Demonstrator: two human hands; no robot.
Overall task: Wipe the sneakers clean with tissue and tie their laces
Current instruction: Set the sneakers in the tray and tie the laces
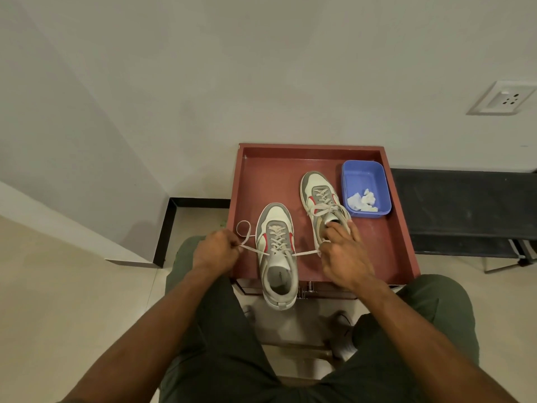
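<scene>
Two grey, white and red sneakers stand on a red-brown table top (273, 170). The near sneaker (277, 251) hangs its heel over the front edge. Its lace (252, 249) is stretched sideways, both ends pulled taut. My left hand (216, 251) grips the left lace end, a loop curling above it. My right hand (344, 254) pinches the right lace end and covers the heel of the far sneaker (319, 199), whose laces lie in a bow. Crumpled white tissue (363, 200) lies in a blue plastic tub (366, 189).
The table top has a raised rim and stands against a white wall. A dark bench (465, 205) stands to the right. My knees in dark green trousers flank the table front. A wall socket (505, 98) is at upper right.
</scene>
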